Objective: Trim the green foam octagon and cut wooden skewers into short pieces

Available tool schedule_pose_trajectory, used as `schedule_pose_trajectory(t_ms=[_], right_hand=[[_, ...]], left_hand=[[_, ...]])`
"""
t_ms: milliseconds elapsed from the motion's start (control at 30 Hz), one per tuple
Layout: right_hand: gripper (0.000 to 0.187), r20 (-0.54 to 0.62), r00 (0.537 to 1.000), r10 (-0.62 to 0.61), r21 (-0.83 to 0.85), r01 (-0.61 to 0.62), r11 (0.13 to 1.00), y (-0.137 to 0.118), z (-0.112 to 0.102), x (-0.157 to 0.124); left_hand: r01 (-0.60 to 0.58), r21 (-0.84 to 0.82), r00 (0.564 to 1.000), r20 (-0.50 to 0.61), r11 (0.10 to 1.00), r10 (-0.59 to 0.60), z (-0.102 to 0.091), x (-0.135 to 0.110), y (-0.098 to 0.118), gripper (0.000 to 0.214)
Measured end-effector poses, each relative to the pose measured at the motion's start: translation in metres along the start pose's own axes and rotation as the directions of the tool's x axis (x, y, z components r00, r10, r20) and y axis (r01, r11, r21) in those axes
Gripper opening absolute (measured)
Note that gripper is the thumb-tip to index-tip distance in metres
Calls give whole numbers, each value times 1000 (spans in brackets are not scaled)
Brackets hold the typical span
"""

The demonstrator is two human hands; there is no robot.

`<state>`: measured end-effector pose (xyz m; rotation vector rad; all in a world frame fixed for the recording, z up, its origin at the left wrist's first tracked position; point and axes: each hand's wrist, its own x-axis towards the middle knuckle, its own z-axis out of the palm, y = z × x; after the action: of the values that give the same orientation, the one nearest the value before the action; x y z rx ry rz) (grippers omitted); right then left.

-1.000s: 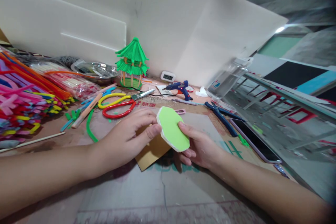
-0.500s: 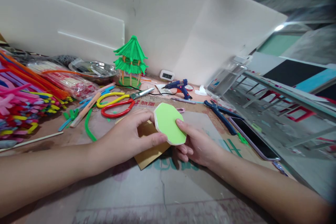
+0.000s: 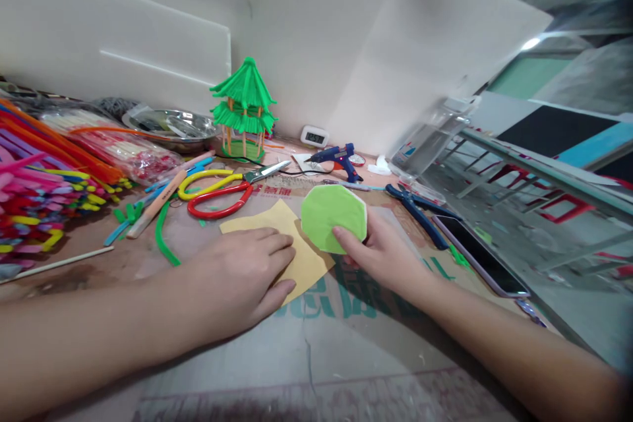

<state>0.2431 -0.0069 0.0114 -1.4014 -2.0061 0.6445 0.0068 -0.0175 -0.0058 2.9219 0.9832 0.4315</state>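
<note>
Head view: the right hand [image 3: 383,257] pinches the green octagonal disc [image 3: 332,214] at its lower edge, thumb on the matte, flat face. The left hand [image 3: 237,277] lies flat just left of it, fingers together, pressing a thin yellow card sheet [image 3: 309,264].

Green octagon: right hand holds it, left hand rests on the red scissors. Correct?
No. The head view shows the left hand lying flat on the yellow card, not the scissors, which lie apart behind it. The right hand does hold the green octagon.
</note>
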Motion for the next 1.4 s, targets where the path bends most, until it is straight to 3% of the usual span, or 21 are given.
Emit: schedule_pose_trajectory(t_ms=[100, 200, 333, 533, 767, 900, 1067, 1267, 1333, 1400], right_hand=[[25, 48, 989, -138, -234, 146, 961, -7, -1, -5], [36, 114, 985, -126, -369, 160, 916, -10, -1, -7], [34, 103, 982, -156, -499, 187, 846, -5, 10, 11], [40, 140, 962, -235, -499, 274, 823, -6, 24, 45], [30, 222, 970, -103, -498, 204, 843, -16, -1, -7], [33, 182, 975, -125, -548, 206, 811, -13, 10, 7], [40, 161, 970, -181, -541, 240, 806, -12, 24, 36], [26, 226, 972, -67, -459, 167, 872, -24, -9, -18], [21, 231, 973, -20, -339, 100, 935, -26, -20, -27], [18, 176, 983, 48, -84, -34, 996, -26, -25, -23]], left_hand=[[-10, 21, 1000, 5, 1000, 10, 2, 0, 4, 36], [-16, 30, 1000, 7, 999, 16, 3, 2, 5, 36], [-20, 22, 1000, 7, 1000, 20, 1, 2, 5, 36], [5, 31, 1000, -4, 1000, -4, 2, 2, 5, 35], [-7, 29, 1000, 16, 1000, 7, 1, 3, 5, 37], [-19, 19, 1000, 20, 1000, 19, 0, 3, 5, 37], [0, 28, 1000, 7, 1000, -1, 2, 3, 5, 37], [-17, 39, 1000, 3, 999, 17, 2, 3, 6, 37], [-21, 41, 1000, 0, 999, 21, 0, 3, 6, 37], [-5, 29, 1000, 7, 1000, 5, -2, 4, 6, 36]])
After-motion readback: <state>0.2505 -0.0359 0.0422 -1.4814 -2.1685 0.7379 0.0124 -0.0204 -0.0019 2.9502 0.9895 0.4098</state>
